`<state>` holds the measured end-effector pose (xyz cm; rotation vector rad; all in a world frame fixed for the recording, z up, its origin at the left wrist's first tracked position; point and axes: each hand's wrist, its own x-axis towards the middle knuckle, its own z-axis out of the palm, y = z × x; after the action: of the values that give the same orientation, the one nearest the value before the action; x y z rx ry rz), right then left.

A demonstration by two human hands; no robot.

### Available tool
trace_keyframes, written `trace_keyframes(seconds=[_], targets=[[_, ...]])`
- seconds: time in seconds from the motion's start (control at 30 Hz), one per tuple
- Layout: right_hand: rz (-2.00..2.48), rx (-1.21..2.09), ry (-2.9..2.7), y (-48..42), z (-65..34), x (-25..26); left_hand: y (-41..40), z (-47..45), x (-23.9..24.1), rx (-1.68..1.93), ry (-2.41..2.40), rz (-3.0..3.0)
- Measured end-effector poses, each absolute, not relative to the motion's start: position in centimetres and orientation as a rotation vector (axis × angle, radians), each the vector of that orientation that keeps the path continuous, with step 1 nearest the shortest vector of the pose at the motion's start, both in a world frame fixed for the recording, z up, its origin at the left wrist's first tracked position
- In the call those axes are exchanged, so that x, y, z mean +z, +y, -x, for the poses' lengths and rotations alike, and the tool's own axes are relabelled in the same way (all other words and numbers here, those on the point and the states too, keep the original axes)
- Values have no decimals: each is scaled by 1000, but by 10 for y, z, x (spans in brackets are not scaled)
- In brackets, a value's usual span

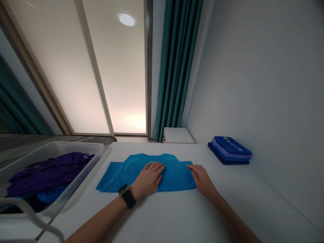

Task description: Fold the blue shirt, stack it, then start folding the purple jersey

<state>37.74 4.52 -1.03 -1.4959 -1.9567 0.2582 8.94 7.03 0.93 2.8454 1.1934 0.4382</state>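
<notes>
A bright blue T-shirt (174,175) lies on the white table, partly folded, with its hem side toward me and its sleeves out to the sides. A small yellow-green print shows by my left fingers. My left hand (149,177), with a dark watch on the wrist, rests palm down on the middle of the shirt, fingers stretched out. At the shirt's right edge, my right hand (201,177) touches the sleeve with its fingertips, thumb and forefinger apart.
On the right of the white table (162,216), a stack of folded clothes (230,150) sits near the wall. A clear plastic bin (98,152) at left holds a purple garment (50,172) and blue ones. A pale curved bar (32,216) crosses the lower left. Behind the table stands a white cabinet (177,135).
</notes>
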Motion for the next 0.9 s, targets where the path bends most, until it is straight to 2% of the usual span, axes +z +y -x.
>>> trace_keyframes(seconds=[0.17, 0.33, 0.6, 0.9], targets=[[1552, 428, -1674, 31, -400, -18, 92, -142, 18, 499, 939, -2884], [1559, 478, -1660, 15, -404, -24, 106, -182, 17, 502, 772, -2946], [1577, 280, -1958, 4, -391, -21, 123, -195, 17, 379, 814, -3016], [1713, 186, -1924, 6, -382, -22, 127, -189, 19, 452, 776, -2953]])
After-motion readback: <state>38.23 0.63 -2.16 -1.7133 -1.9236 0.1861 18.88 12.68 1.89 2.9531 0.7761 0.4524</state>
